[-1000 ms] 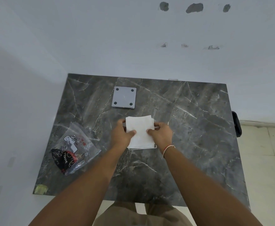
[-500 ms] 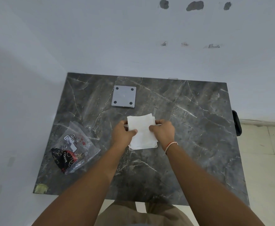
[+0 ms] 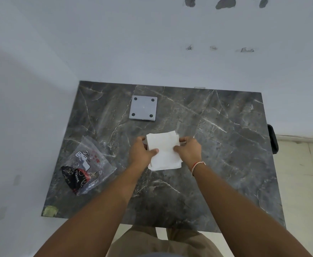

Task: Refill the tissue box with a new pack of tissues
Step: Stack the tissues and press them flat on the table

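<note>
Both of your hands hold one white stack of tissues (image 3: pixel 164 151) near the middle of the tabletop (image 3: pixel 226 145). Your left hand (image 3: pixel 141 153) clamps its left edge and your right hand (image 3: pixel 188 151) its right edge, thumbs on top, fingers curled around the sides. The stack's long axis runs near to far, straight between your palms, and neither hand is nearer than the other.

Whether anything lies under the stack, you cannot tell from this view; the tissue box itself is not clearly visible. A grey square plate (image 3: pixel 143 110) with four dark dots lies farther away and slightly left, well apart from the stack; it may be the box's base turned over. An empty-looking clear wrapper (image 3: pixel 86 166) lies to the near left, also well apart.

Open room is generous: bare tabletop to the right and toward you, and the far and left edges meet the wall. You will likely need to square the loose far corners before seating the stack.
</note>
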